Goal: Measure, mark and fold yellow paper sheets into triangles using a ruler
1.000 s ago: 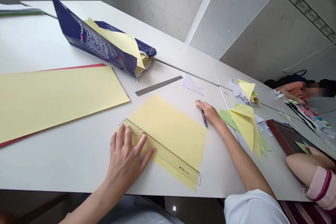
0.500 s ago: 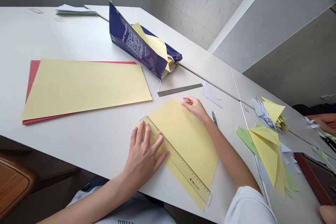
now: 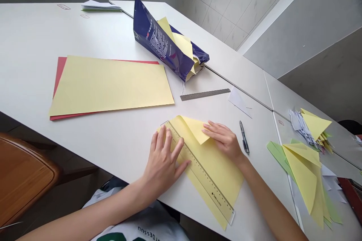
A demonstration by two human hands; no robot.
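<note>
My left hand (image 3: 165, 158) lies flat with fingers spread on the upper end of a clear plastic ruler (image 3: 209, 188), pressing it onto a pale yellow sheet (image 3: 220, 169) on the white table (image 3: 118, 135). My right hand (image 3: 224, 139) pinches the sheet's far corner, which is folded over toward the ruler. A dark pen (image 3: 244, 142) lies loose just right of my right hand.
A large yellow sheet (image 3: 113, 84) on red paper (image 3: 58, 71) lies to the left. A blue bag (image 3: 166, 47) of yellow paper and a steel ruler (image 3: 205, 94) lie behind, beside a white paper scrap (image 3: 239, 101). Folded yellow and green triangles (image 3: 305, 169) are piled at right. A wooden chair (image 3: 22, 177) stands lower left.
My right hand left the pen on the table, took the sheet's far corner and folded it over toward the ruler. The view swung left; my left hand stayed on the ruler.
</note>
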